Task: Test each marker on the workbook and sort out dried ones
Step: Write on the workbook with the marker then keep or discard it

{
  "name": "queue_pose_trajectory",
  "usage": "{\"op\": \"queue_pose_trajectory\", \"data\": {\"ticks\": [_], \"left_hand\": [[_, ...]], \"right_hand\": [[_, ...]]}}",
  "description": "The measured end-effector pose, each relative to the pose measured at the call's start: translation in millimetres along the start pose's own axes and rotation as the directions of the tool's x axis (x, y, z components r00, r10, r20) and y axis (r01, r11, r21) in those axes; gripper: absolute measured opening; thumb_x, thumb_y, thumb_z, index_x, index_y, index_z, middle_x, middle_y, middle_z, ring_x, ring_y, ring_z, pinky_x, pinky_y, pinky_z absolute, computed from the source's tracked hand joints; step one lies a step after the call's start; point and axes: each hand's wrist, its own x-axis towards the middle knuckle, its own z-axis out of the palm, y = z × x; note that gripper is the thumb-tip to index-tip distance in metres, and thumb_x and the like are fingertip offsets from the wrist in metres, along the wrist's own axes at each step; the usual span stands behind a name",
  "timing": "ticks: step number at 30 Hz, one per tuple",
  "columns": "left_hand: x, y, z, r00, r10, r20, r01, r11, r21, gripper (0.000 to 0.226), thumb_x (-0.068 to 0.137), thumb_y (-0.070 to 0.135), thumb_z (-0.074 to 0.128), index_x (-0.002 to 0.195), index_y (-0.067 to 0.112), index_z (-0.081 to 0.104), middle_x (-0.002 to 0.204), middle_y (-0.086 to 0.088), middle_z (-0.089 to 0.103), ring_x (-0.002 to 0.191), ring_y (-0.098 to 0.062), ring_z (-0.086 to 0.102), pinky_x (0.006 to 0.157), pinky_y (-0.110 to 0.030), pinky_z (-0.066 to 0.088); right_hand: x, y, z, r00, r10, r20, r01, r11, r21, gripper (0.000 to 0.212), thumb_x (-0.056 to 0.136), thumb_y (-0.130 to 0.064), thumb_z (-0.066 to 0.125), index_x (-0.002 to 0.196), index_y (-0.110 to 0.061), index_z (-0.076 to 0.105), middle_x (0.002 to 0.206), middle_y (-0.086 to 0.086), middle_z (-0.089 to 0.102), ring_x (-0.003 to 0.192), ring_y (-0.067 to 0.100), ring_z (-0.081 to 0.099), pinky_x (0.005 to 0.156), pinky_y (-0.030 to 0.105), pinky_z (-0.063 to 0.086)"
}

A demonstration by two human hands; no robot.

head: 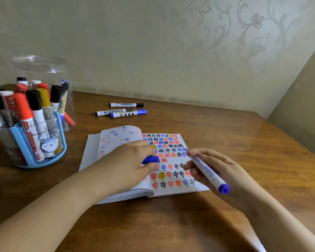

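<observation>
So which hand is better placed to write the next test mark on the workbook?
The right hand. It already holds the uncapped blue marker over the open workbook, while the left hand is busy holding the blue cap.

My workbook (173, 160) page carries rows of 中, 丰 and 正 in red, black, blue and yellow. The far marker (113, 112) on the tabletop (244, 142) reads "WHITEBOARD MARKER".

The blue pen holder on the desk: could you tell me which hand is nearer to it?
Left. The left hand, holding the blue cap, lies right of the blue pen holder; the right hand is farther right.
</observation>
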Motion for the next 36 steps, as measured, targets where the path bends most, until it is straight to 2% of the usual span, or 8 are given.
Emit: {"op": "queue_pose_trajectory", "data": {"ticks": [4,6,11,20,23,29,33,36], "left_hand": [[12,13,10,0.999,0.04,0.009,-0.039,0.999,-0.023,0.015,0.093,0.042,0.047,0.086,0.029,0.049,0.085,0.013,0.048,0.08,-0.003,0.047,0.071,-0.017,0.04],[18,18,17,0.999,0.048,-0.005,-0.048,0.998,-0.039,0.022,0.093,0.042,0.046,0.09,0.021,0.053,0.09,0.009,0.052,0.082,-0.006,0.048,0.076,-0.024,0.044],[21,19,37,0.988,0.11,-0.108,-0.114,0.993,-0.033,0.022,0.093,0.044,0.043,0.096,0.026,0.055,0.09,0.014,0.051,0.085,-0.002,0.046,0.072,-0.014,0.035],[9,4,53,0.99,0.14,-0.029,-0.141,0.989,-0.044,0.035,0.093,0.053,0.034,0.122,0.038,0.047,0.126,0.025,0.048,0.115,0.007,0.038,0.082,0.003,0.02],[10,3,54,0.99,0.138,-0.021,-0.138,0.989,-0.044,0.051,0.086,0.069,0.022,0.119,0.04,0.047,0.122,0.025,0.05,0.112,0.006,0.038,0.081,0.002,0.021],[9,2,57,0.992,0.113,-0.049,-0.114,0.993,-0.018,0.072,0.069,0.075,0.008,0.117,0.041,0.049,0.117,0.025,0.052,0.107,0.006,0.04,0.082,0.001,0.023],[10,3,58,0.992,0.114,-0.05,-0.115,0.993,-0.033,0.047,0.088,0.067,0.024,0.119,0.039,0.048,0.119,0.023,0.052,0.109,0.005,0.04,0.081,0.002,0.022],[9,4,58,0.992,0.11,-0.061,-0.109,0.994,0.016,0.069,0.073,0.074,0.009,0.117,0.04,0.049,0.117,0.023,0.053,0.108,0.006,0.041,0.082,0.003,0.023]], "right_hand": [[-2,10,-5,0.999,-0.007,0.054,-0.003,0.982,0.19,0.021,0.089,0.008,0.043,0.091,-0.005,0.06,0.069,0.016,0.058,0.054,0.015,0.053,0.049,0.019,0.05],[0,16,-7,0.998,-0.056,0.02,0.054,0.996,0.069,0.007,0.086,-0.009,0.059,0.085,-0.011,0.052,0.064,0.012,0.056,0.049,0.014,0.049,0.044,0.019,0.044],[8,25,-15,0.971,-0.218,-0.104,0.175,0.931,-0.321,0.037,0.082,-0.056,0.05,0.085,-0.019,0.049,0.05,0.002,0.044,0.043,0.015,0.03,0.044,0.023,0.026],[5,36,-27,0.918,-0.293,-0.267,0.077,0.792,-0.605,0.024,0.084,-0.025,0.065,0.069,-0.015,0.049,0.05,-0.003,0.055,0.046,0.002,0.052,0.054,0.033,0.044],[4,37,-31,0.892,-0.347,-0.289,0.08,0.752,-0.654,0.024,0.08,-0.021,0.067,0.067,-0.015,0.048,0.062,0.01,0.061,0.06,0.016,0.064,0.051,0.03,0.041],[5,39,-31,0.891,-0.368,-0.265,0.093,0.72,-0.688,0.031,0.081,-0.02,0.067,0.06,-0.013,0.044,0.049,-0.002,0.05,0.046,0.009,0.045,0.045,0.022,0.032],[7,39,-31,0.898,-0.36,-0.252,0.09,0.712,-0.696,0.031,0.081,-0.021,0.067,0.061,-0.014,0.044,0.048,-0.009,0.052,0.046,0.001,0.048,0.043,0.017,0.031],[7,39,-32,0.904,-0.354,-0.24,0.09,0.707,-0.702,0.032,0.081,-0.017,0.066,0.06,-0.015,0.043,0.047,-0.007,0.049,0.046,0.006,0.044,0.042,0.017,0.03]]}}
